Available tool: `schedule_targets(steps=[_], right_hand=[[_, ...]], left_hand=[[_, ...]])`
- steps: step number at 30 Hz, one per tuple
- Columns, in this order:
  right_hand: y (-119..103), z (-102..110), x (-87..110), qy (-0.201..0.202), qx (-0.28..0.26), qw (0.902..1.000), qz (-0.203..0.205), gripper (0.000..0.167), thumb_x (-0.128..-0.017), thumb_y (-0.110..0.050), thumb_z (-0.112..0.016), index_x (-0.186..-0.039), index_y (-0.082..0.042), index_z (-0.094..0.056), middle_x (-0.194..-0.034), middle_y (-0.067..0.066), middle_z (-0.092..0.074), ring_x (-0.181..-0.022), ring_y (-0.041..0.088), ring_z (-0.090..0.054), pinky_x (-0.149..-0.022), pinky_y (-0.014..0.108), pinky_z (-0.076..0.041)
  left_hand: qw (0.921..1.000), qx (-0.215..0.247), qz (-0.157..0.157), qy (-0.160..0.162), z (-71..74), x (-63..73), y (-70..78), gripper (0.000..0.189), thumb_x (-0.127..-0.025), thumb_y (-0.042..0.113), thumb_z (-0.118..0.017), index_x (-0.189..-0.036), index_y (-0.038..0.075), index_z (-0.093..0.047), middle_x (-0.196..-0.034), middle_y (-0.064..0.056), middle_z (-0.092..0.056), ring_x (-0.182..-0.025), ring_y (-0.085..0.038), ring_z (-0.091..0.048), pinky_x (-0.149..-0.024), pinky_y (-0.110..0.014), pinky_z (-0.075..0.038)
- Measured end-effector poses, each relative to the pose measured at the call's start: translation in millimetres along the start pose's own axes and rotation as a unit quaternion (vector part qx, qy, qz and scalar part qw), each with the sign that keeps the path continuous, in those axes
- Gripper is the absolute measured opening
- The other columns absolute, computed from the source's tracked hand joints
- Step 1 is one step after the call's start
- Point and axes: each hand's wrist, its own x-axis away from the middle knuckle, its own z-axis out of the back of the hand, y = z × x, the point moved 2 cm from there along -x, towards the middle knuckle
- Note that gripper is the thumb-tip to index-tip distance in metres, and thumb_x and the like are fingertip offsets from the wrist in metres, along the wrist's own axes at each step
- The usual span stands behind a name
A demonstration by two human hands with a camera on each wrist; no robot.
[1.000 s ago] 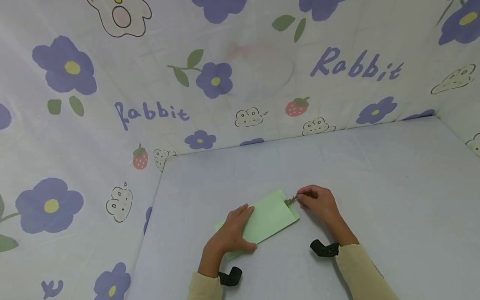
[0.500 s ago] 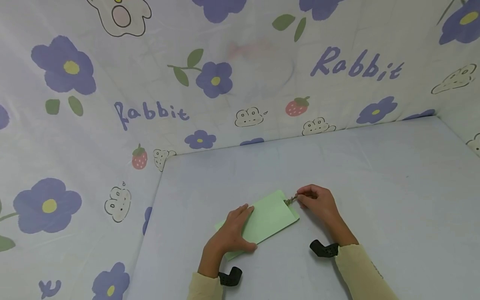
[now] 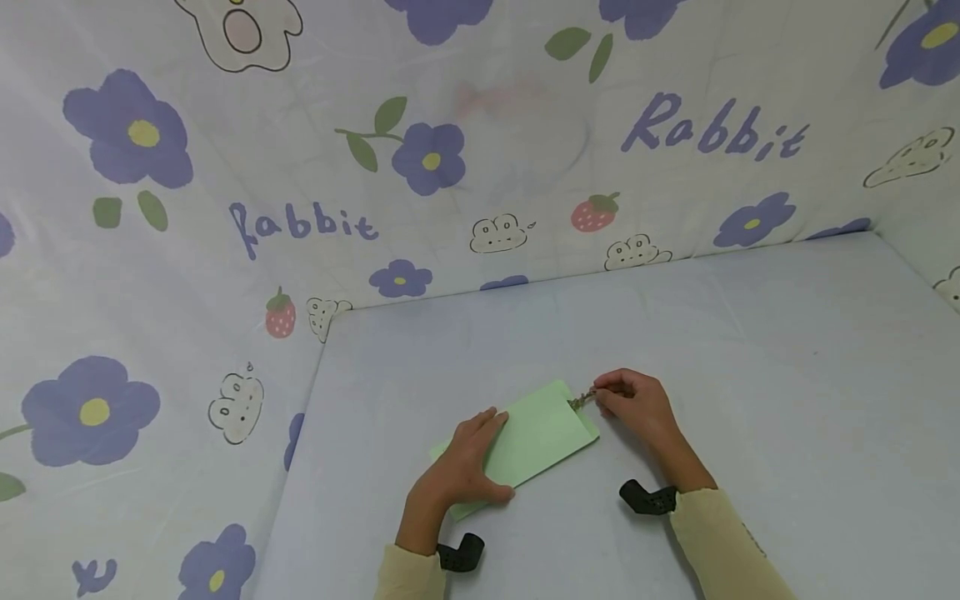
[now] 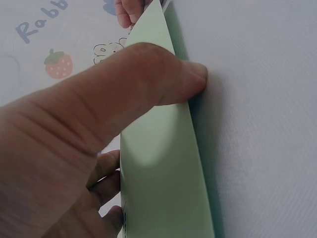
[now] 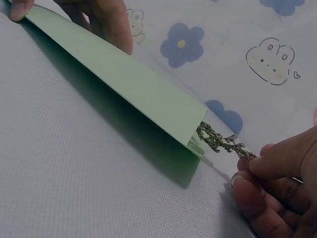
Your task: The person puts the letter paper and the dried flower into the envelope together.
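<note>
A light green paper envelope (image 3: 536,433) lies aslant on the white table. My left hand (image 3: 465,467) holds it across its width, with the thumb (image 4: 183,82) over the near edge and the fingers at the far edge. A dried plant sprig (image 5: 220,139) sticks out of the envelope's right end; its other part is hidden inside. With thumb and index finger, my right hand (image 3: 637,404) pinches the outer tip of this sprig. In the right wrist view the envelope (image 5: 124,79) is slightly bowed, and its layers part at that end.
White cloth printed with purple flowers, strawberries and "Rabbit" lettering (image 3: 303,223) rises behind and to the left of the table (image 3: 750,358). A black camera mount (image 3: 648,498) sits at the right wrist, another mount (image 3: 461,552) at the left.
Both hands and the envelope stay in place. The sprig's visible part shifts very slightly at the envelope's opening.
</note>
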Motion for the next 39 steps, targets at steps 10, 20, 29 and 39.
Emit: schedule_targets(steps=[10,20,29,39], right_hand=[[-1.3,-0.4,-0.3,-0.005,0.004,1.0000,-0.006,0.013,-0.094,-0.003,-0.067,-0.105,0.002,-0.070,-0.099,0.016,-0.072,-0.072,0.020,-0.065,-0.064,0.027,-0.052],[-0.7,-1.3,-0.9,-0.001,0.020,0.9998,-0.001,0.011,-0.094,-0.003,-0.066,-0.104,0.000,-0.071,-0.097,0.014,-0.073,-0.069,0.019,-0.063,-0.063,0.027,-0.050],[2.6,-3.0,-1.6,0.005,0.038,0.9992,0.010,0.010,-0.093,-0.004,-0.067,-0.102,-0.001,-0.072,-0.091,0.010,-0.073,-0.068,0.016,-0.063,-0.063,0.027,-0.049],[1.4,-4.6,-0.2,0.015,0.055,0.9983,0.016,0.010,-0.092,-0.006,-0.068,-0.100,-0.003,-0.073,-0.088,0.007,-0.073,-0.068,0.014,-0.061,-0.063,0.027,-0.048]], left_hand=[[1.0000,0.003,-0.001,0.000,0.4,-0.7,-0.7,0.102,-0.074,0.028,-0.087,-0.158,0.012,-0.032,-0.163,-0.009,-0.024,-0.148,-0.030,-0.021,-0.109,-0.054,-0.035],[1.0000,0.006,0.000,-0.002,3.2,0.4,2.6,0.102,-0.074,0.027,-0.087,-0.158,0.012,-0.032,-0.163,-0.009,-0.025,-0.148,-0.031,-0.021,-0.110,-0.053,-0.034],[1.0000,0.008,-0.001,-0.002,2.0,0.4,1.0,0.102,-0.074,0.027,-0.087,-0.158,0.012,-0.032,-0.163,-0.009,-0.024,-0.148,-0.031,-0.021,-0.110,-0.054,-0.034],[1.0000,-0.001,-0.005,0.000,-0.8,-0.5,-1.8,0.101,-0.075,0.028,-0.087,-0.158,0.012,-0.032,-0.163,-0.009,-0.024,-0.148,-0.031,-0.021,-0.110,-0.054,-0.034]])
